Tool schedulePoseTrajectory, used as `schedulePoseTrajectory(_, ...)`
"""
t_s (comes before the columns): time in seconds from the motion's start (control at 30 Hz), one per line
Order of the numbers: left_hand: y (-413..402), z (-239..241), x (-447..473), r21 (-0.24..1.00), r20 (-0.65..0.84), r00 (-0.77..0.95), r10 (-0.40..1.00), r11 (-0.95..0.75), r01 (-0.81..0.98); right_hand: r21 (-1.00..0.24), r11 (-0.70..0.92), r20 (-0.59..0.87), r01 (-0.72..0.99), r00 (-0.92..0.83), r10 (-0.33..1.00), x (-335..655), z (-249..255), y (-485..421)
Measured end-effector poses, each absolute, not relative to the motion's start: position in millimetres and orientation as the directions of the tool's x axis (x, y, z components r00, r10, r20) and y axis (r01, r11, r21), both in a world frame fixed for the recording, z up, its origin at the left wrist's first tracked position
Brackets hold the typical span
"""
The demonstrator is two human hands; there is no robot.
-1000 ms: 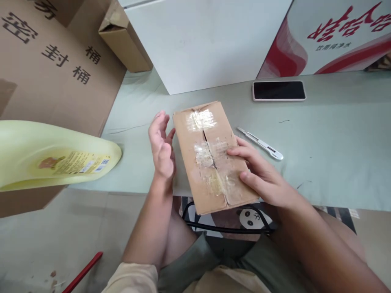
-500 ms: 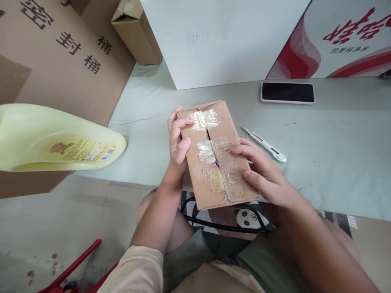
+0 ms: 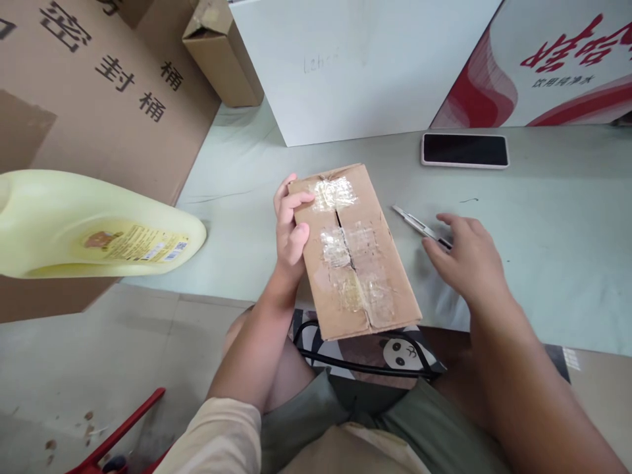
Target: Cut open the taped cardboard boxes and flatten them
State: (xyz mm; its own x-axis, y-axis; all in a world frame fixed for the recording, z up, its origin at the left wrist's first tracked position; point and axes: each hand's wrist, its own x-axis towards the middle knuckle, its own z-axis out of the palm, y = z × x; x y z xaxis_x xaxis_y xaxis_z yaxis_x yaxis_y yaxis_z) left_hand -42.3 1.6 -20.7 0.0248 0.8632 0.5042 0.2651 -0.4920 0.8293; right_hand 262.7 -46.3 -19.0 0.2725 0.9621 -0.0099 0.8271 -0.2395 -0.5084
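A small brown cardboard box (image 3: pixel 353 253), its top seam covered in clear tape, lies at the near edge of the pale green table (image 3: pixel 543 217) and juts out over my lap. My left hand (image 3: pixel 290 227) grips the box's far left edge, thumb on top. My right hand (image 3: pixel 467 260) is off the box, fingers spread, hovering over the handle end of a slim silver utility knife (image 3: pixel 415 222) that lies on the table just right of the box. The fingertips touch or nearly touch the knife.
A phone (image 3: pixel 465 150) lies face up further back. A white box (image 3: pixel 355 66) and a red-and-white printed carton (image 3: pixel 553 66) stand behind. Large brown cartons (image 3: pixel 99 92) are at left, with a pale yellow jug (image 3: pixel 93 227) on its side. A red object (image 3: pixel 123 434) is on the floor.
My left hand closed on the box's left edge. My right hand left the box's top and moved right onto the utility knife. The box stayed in place.
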Motion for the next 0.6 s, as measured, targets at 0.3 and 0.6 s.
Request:
schedulePoseTrajectory(0.3, 7.0, -36.1, -46.3, 0.802, 0.547, 0.079, 0.833, -0.549, 0.235, -0.437, -0.335, -0.047, 0.835, 0.350, 0.935, 272.5, -19.0, -36.2)
schedulePoseTrajectory(0.6, -8.4, -31.2, -17.1, 0.759, 0.572, 0.209, 0.794, -0.608, 0.234, -0.926, 0.022, 0.157, 0.376, 0.333, 0.930, 255.2, 56.8, -67.3)
